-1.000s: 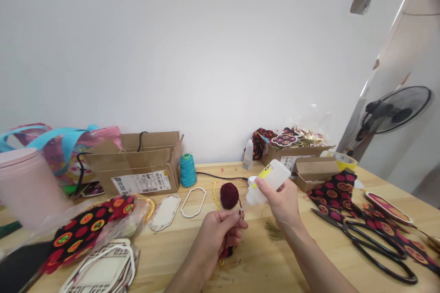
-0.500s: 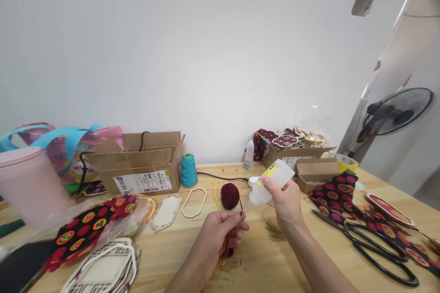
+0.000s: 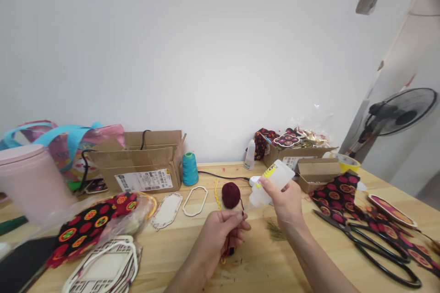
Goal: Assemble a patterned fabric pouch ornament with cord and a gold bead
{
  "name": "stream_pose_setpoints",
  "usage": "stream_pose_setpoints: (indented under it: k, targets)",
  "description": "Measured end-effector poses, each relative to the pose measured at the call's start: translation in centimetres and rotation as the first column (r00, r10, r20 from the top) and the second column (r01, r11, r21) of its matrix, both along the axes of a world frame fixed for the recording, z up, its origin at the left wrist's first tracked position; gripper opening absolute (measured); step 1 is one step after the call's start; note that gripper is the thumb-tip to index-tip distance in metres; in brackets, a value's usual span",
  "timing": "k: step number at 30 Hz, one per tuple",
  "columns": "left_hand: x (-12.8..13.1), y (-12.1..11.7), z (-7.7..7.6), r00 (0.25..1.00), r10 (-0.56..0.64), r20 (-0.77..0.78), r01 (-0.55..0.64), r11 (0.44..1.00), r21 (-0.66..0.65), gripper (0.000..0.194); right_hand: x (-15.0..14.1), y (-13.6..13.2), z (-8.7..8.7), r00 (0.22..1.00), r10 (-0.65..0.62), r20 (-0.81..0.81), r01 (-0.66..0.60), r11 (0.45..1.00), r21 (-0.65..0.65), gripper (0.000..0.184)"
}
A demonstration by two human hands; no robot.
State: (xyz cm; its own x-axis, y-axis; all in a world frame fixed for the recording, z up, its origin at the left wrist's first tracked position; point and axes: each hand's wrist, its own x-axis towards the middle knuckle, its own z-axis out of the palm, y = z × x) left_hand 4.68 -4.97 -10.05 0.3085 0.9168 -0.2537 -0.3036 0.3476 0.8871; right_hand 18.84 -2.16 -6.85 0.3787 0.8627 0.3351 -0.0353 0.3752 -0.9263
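Note:
My left hand (image 3: 225, 231) pinches a strand of dark red yarn between thumb and fingers. The strand leads up to a round ball of dark red yarn (image 3: 231, 195) just beyond the fingertips. In my right hand (image 3: 287, 201) is a translucent glue bottle (image 3: 282, 175) with a yellow label, tilted so that its nozzle points down and left at the pinched yarn. Whether the nozzle touches the yarn I cannot tell. Below my left palm, a dark red and yellow bit is partly hidden. A yellow cord (image 3: 217, 194) lies left of the ball.
Black scissors (image 3: 371, 242) and patterned fabric (image 3: 338, 194) lie on the right. Left stand a teal thread cone (image 3: 190, 169), a cardboard box (image 3: 144, 165) and a pink canister (image 3: 34, 183). Wooden frames (image 3: 106, 265) are stacked in front. A second bottle (image 3: 250, 155) stands by the wall.
Both hands hold nearly the same pose, with the bottle still tilted at the yarn. The whole view has shifted very slightly.

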Motion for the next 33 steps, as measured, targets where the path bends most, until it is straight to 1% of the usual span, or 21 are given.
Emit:
stream_pose_setpoints:
  k: [12,23,27,33]
  targets:
    - [0.09,-0.12,0.24,1.000,-0.007,-0.021,0.007,1.000,-0.011,0.020,-0.09,-0.21,0.25,1.000,-0.019,0.024,0.018,1.000,0.024,0.023]
    - [0.05,0.03,0.23,1.000,-0.007,-0.023,0.006,1.000,-0.017,0.021,-0.14,-0.53,0.38,0.994,-0.033,0.106,0.027,0.998,0.062,0.022]
    - [0.03,0.03,0.11,1.000,-0.007,-0.023,0.007,1.000,-0.002,0.023,-0.14,-0.64,0.31,0.990,-0.036,0.133,0.028,0.998,0.059,0.022]
    - [0.05,-0.11,0.16,1.000,-0.012,-0.027,0.012,1.000,0.000,0.022,-0.13,-0.69,0.27,0.988,-0.026,0.150,0.017,0.998,0.061,0.022]
